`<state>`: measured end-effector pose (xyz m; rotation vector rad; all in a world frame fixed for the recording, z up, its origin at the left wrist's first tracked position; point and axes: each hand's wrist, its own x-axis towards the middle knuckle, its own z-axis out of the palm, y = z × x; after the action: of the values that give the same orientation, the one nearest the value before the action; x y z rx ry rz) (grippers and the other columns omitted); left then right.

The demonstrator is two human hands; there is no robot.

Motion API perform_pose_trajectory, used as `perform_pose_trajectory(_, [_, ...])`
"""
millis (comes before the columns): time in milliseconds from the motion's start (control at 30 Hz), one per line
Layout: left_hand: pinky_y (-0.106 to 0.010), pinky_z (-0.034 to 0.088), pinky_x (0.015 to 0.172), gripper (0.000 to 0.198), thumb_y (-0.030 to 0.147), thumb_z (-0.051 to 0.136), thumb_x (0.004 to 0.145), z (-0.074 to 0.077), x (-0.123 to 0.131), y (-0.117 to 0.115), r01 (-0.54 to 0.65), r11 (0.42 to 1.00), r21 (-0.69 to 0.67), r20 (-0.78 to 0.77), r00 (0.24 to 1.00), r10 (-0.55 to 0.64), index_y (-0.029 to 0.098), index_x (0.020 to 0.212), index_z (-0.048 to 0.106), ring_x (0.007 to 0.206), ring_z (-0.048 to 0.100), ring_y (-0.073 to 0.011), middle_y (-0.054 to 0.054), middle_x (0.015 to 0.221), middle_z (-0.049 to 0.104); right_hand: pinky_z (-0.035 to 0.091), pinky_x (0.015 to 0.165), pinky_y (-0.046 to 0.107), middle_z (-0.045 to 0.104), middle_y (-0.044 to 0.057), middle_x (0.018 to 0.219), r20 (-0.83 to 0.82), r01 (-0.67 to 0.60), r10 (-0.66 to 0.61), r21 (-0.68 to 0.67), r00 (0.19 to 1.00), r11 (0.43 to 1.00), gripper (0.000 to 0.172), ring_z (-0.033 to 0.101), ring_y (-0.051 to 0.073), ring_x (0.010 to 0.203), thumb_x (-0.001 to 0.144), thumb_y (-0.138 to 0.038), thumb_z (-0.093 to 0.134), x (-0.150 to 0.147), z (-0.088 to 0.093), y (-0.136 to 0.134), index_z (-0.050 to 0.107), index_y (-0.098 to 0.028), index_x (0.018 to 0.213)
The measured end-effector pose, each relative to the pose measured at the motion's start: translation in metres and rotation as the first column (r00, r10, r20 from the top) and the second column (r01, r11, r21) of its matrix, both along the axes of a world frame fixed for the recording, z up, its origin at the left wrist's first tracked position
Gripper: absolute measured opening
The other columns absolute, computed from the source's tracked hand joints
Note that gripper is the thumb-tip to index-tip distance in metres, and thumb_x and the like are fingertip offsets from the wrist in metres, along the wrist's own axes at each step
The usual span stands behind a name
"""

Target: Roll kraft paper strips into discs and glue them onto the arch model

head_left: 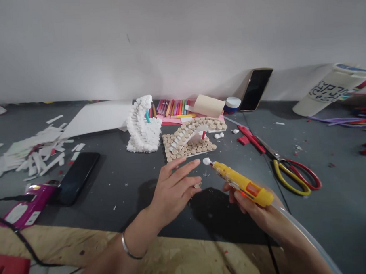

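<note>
**Head view: glue gun gripped in right hand, left hand spread open**

One view only, from my head. My right hand (252,204) is closed around the yellow hot glue gun (242,187), fingers curled under its body, a narrow grip on the gun alone. The nozzle angles up and left, apparently to keep the tip beyond my fingers and aimed toward the wood-disc model (189,147), which lies just ahead of the gun. A white foam bead (206,161) sits at the nozzle tip; I cannot tell whether it is stuck there. A clear tube (305,236) runs from the gun's rear along my forearm.

My left hand (173,190) is wide open, palm down, fingers spread, holding nothing, probably kept this way to stay clear of the nozzle. A small wood disc (197,185) lies just beside its fingertips; I cannot tell whether they touch.

Behind the model lie coloured markers (169,108). To its left stands a white foam spiral sculpture (143,126), and to its right lie red-and-yellow-handled scissors (289,176). Farther left are a black smartphone (77,178) and paper scraps (35,151).
</note>
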<state>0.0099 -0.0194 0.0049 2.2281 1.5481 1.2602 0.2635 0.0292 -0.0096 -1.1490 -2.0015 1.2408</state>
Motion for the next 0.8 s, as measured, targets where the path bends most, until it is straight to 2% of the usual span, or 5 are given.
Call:
perform_pose_trajectory(167, [-0.042, 0.041, 0.100, 0.014, 0.019, 0.062, 0.089, 0.000, 0.005, 0.000, 0.014, 0.989, 0.149, -0.325, 0.945, 0.035, 0.024, 0.099, 0.070, 0.130, 0.048, -0.0262, -0.002, 0.130, 0.066, 0.044, 0.052, 0.024, 0.061, 0.001, 0.069, 0.067, -0.110, 0.103, 0.105, 0.992, 0.988, 0.027, 0.055, 0.013, 0.056, 0.093, -0.043, 0.049, -0.008, 0.011, 0.000, 0.061, -0.020, 0.086])
perform_pose_trajectory(267, [-0.040, 0.041, 0.096, 0.016, 0.017, 0.057, 0.091, 0.000, 0.004, 0.001, -0.016, 0.993, 0.119, -0.397, 0.916, 0.063, 0.024, 0.099, 0.069, 0.125, 0.052, -0.0249, -0.002, 0.126, 0.068, 0.045, 0.055, 0.025, 0.063, 0.002, 0.070, 0.087, -0.153, 0.144, 0.109, 0.986, 0.982, 0.026, 0.058, 0.014, 0.058, 0.092, -0.041, 0.049, -0.011, 0.016, 0.000, 0.061, -0.020, 0.083])
perform_pose_trajectory(533, [-0.042, 0.040, 0.091, 0.010, 0.023, 0.063, 0.089, -0.009, -0.002, 0.006, -0.160, 0.984, -0.076, -0.314, 0.941, 0.129, 0.023, 0.098, 0.068, 0.107, 0.058, -0.0244, -0.005, 0.110, 0.072, 0.050, 0.062, 0.026, 0.069, 0.003, 0.076, 0.039, -0.040, 0.036, 0.126, 0.999, 0.991, 0.025, 0.064, 0.016, 0.066, 0.092, -0.040, 0.050, -0.007, 0.019, -0.004, 0.067, -0.021, 0.092])
perform_pose_trajectory(700, [-0.045, 0.038, 0.099, 0.012, 0.016, 0.062, 0.086, -0.007, 0.005, 0.003, -0.027, 0.997, -0.076, -0.254, 0.967, 0.007, 0.023, 0.094, 0.069, 0.131, 0.045, -0.0282, -0.007, 0.136, 0.060, 0.047, 0.052, 0.024, 0.066, 0.002, 0.069, 0.089, -0.104, 0.089, 0.178, 0.992, 0.979, 0.025, 0.059, 0.014, 0.054, 0.090, -0.039, 0.049, -0.011, 0.017, -0.002, 0.064, -0.021, 0.082])
perform_pose_trajectory(800, [-0.046, 0.038, 0.100, 0.015, 0.012, 0.064, 0.083, -0.009, 0.006, 0.004, -0.009, 0.988, -0.155, -0.204, 0.979, -0.023, 0.024, 0.092, 0.068, 0.126, 0.050, -0.0268, -0.004, 0.128, 0.066, 0.044, 0.048, 0.024, 0.064, 0.001, 0.065, 0.114, -0.147, 0.129, 0.170, 0.985, 0.974, 0.024, 0.056, 0.013, 0.050, 0.090, -0.038, 0.049, -0.013, 0.021, -0.003, 0.063, -0.021, 0.081])
